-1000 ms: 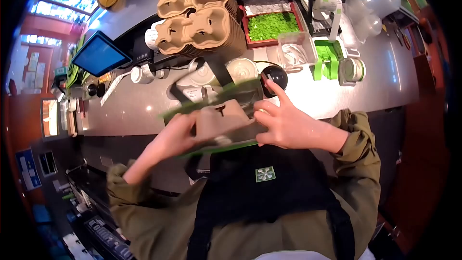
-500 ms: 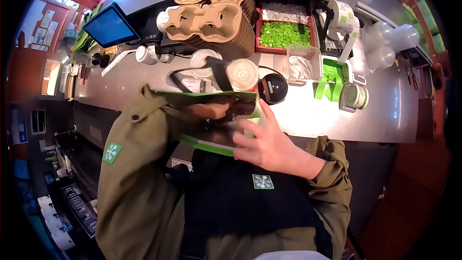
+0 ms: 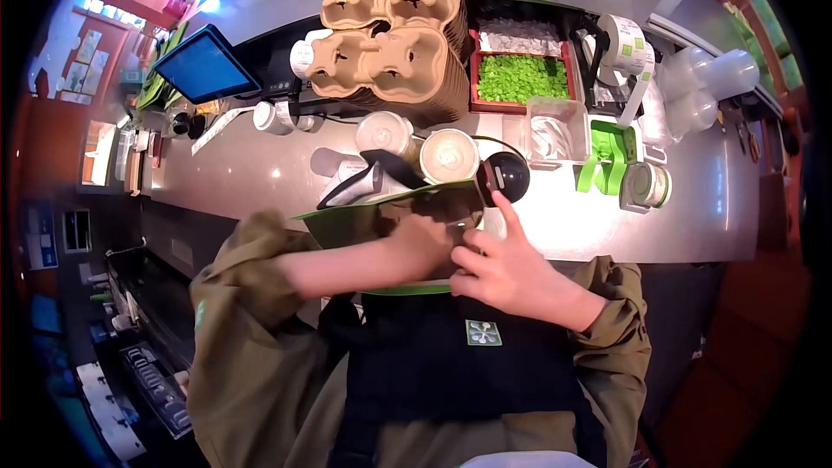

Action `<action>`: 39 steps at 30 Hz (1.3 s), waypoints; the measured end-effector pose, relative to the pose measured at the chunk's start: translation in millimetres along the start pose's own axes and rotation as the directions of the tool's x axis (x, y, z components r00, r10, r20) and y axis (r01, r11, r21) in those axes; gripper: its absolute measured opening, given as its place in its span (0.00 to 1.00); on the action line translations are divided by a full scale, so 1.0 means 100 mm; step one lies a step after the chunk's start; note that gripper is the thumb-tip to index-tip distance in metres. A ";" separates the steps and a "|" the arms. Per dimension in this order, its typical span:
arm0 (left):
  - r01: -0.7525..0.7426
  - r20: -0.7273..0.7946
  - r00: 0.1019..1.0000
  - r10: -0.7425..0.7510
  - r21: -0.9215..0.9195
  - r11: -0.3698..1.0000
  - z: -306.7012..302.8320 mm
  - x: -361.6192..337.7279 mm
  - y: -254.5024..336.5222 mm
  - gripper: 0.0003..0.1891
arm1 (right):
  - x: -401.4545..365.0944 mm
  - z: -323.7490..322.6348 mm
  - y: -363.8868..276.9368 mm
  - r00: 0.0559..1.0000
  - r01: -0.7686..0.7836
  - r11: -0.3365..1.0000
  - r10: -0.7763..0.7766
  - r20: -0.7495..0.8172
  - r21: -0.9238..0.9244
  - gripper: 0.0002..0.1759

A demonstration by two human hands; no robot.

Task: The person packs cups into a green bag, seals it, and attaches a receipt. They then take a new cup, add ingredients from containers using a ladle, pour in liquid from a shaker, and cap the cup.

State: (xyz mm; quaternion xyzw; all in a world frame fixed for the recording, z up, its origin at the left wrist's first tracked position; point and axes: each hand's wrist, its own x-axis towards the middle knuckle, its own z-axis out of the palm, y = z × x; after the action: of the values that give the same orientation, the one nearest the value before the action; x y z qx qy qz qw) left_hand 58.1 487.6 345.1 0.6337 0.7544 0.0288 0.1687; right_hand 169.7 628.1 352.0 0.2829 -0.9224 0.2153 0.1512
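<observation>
Left hand [image 3: 422,241]: moved since one second ago from a brown cardboard carrier to the inside of a dark, green-edged bag [image 3: 347,227]; forearm laid across the bag's mouth from the left; fingers blurred and partly hidden, so cannot tell whether they grasp anything.
Right hand [image 3: 503,267]: grasping the bag at its right edge; fingers bent, index finger extended toward the far side, pointing at a glossy black dome-shaped object [image 3: 507,175].
Bag: between the navy apron [image 3: 425,355] and the far part of the brushed-steel counter [image 3: 702,217]; mouth turned upward, dark within.
Handle: black flat strap [image 3: 400,166], looped up at the bag's far side.
Cups: two round, white-lidded cups [image 3: 450,156] beyond the strap, side by side, the right one nearer.
Carriers: tall stacks of brown moulded-pulp cup carriers [image 3: 388,61], farther off.
Tray: red rectangular tray [image 3: 475,78], right of the stacks; small bright-green pieces [image 3: 524,80] in its near part.
Box: clear plastic box [image 3: 555,156], near side of the tray; white contents.
Roll: white label roll [image 3: 620,39], far right.
Screen: blue-lit flat tablet [image 3: 208,65], far left, tilted.
</observation>
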 end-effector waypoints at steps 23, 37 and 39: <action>0.420 -0.651 0.688 -0.320 -0.003 0.908 -1.35 -1.21 -0.66 0.38 | -0.04 -0.16 0.01 0.984 -0.146 0.989 0.146 0.104 -0.007 0.07; 0.382 -0.188 0.857 -0.479 -0.392 0.837 -1.13 -0.67 0.03 0.42 | -0.03 -0.03 0.11 0.996 -0.086 0.990 0.088 -0.012 0.108 0.11; 0.223 -0.223 0.931 -0.289 -0.280 0.934 -0.79 -0.46 -0.08 0.38 | -0.04 -0.02 0.10 0.996 -0.088 0.990 0.089 -0.003 0.110 0.10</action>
State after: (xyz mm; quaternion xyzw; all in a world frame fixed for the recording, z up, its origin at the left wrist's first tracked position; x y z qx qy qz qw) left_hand 33.9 455.3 427.0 0.4934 0.8369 0.1844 0.1490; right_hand 167.1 638.4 349.4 0.2486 -0.9202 0.2733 0.1296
